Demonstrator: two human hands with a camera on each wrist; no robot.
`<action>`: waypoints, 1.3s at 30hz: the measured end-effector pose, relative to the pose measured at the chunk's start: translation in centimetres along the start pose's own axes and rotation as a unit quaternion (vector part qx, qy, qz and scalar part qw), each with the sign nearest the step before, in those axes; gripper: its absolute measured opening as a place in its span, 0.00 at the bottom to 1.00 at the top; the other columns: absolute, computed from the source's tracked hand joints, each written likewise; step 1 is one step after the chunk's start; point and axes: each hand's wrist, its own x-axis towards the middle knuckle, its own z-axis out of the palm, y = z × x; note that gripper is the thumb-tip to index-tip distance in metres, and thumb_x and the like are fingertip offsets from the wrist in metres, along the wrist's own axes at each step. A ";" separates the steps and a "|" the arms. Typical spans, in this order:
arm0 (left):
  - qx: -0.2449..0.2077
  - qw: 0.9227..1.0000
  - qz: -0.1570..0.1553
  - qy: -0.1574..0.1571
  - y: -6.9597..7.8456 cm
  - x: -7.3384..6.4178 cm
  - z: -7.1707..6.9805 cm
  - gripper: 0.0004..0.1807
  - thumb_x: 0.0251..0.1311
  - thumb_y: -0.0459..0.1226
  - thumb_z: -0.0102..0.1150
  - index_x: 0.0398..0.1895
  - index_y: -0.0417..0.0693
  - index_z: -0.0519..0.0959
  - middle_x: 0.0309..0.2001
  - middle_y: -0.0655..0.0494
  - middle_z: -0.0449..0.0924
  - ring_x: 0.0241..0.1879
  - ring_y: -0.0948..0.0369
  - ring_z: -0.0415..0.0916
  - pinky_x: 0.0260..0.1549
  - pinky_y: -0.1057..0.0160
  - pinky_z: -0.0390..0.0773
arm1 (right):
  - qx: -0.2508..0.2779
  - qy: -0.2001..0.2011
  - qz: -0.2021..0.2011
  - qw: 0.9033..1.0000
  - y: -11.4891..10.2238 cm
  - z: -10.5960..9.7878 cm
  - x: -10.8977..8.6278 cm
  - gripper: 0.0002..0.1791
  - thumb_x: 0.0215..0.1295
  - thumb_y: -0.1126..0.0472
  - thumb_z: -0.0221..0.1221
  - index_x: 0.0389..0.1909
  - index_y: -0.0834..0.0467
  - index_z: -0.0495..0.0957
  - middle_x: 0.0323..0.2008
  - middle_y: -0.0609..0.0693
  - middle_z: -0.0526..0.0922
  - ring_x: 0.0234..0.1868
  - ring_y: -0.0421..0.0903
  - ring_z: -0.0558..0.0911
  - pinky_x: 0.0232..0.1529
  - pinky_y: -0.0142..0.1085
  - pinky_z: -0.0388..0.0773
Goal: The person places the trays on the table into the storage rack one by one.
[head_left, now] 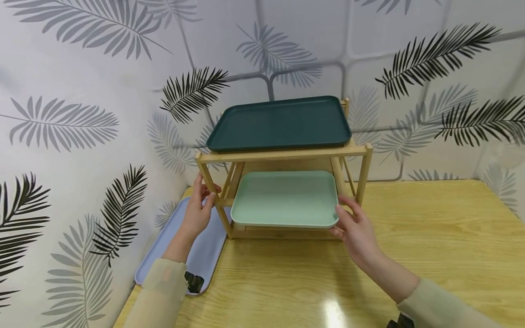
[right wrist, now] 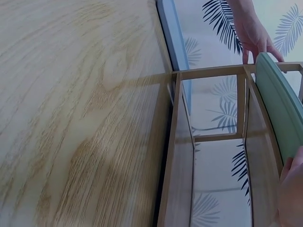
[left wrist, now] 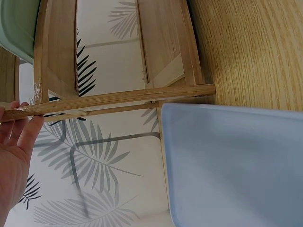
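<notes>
A wooden shelf rack (head_left: 283, 155) stands on the table, a dark green tray (head_left: 279, 123) lying on its top shelf. On the shelf below sits a light green tray (head_left: 287, 198), its front edge close to the rack's front. My left hand (head_left: 198, 213) grips the rack's left front post, thumb on the near side and fingers behind it. With my right hand (head_left: 357, 230) I pinch the light green tray's right edge near the front corner. In the right wrist view the tray's rim stands over the shelf's front rail (right wrist: 265, 127).
A lavender-blue tray (head_left: 205, 255) lies on the wooden table (head_left: 430, 237) left of the rack, partly under my left forearm. Behind and to the left rises a wall (head_left: 82, 182) with a leaf pattern. The rack's lowest shelf (left wrist: 163, 38) is close above the table.
</notes>
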 end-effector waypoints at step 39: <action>-0.006 1.000 0.008 0.009 -3.8 0.3 0.3 0.33 0.72 0.26 0.44 0.76 0.46 0.46 0.47 0.37 0.76 0.53 0.41 0.75 0.40 0.48 0.78 | -0.328 -0.070 -0.177 0.925 -0.1 -1.2 1.9 0.10 0.68 0.68 0.57 0.48 0.68 0.75 0.28 0.65 0.81 0.16 0.48 0.79 0.21 0.38 0.78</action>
